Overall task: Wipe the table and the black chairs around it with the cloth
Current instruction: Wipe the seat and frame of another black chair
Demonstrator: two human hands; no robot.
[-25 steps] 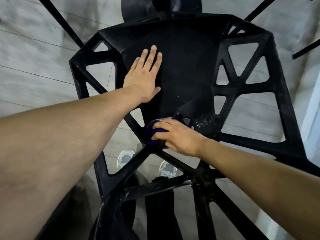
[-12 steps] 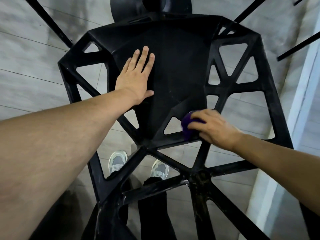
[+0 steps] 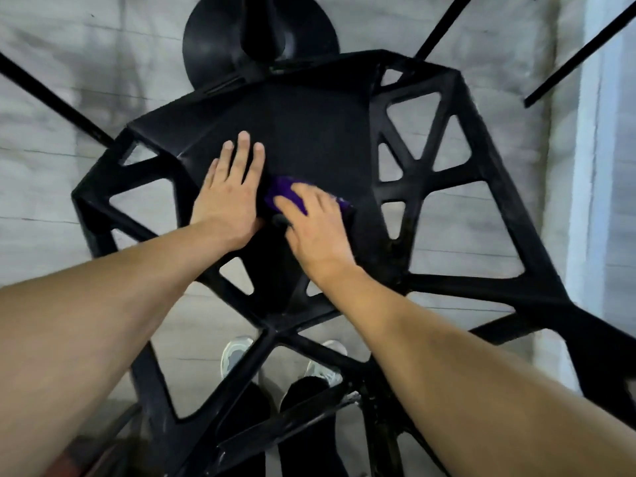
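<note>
**A:** Purple cloth (image 3: 275, 194) sits mid-seat on the black chair (image 3: 309, 132), pressed under the curled fingers of your right hand (image 3: 318, 232). Your left hand (image 3: 230, 204) lies flat, fingers straight, just beside it.

**B:** What might go wrong?

**A:** Sweep left and you'll bump that bracing hand. Run past the seat's right edge and the cloth may snag in the lattice (image 3: 478, 142) openings.

**B:** Free room?

**A:** Toward the seat's far edge and far right corner.
</note>
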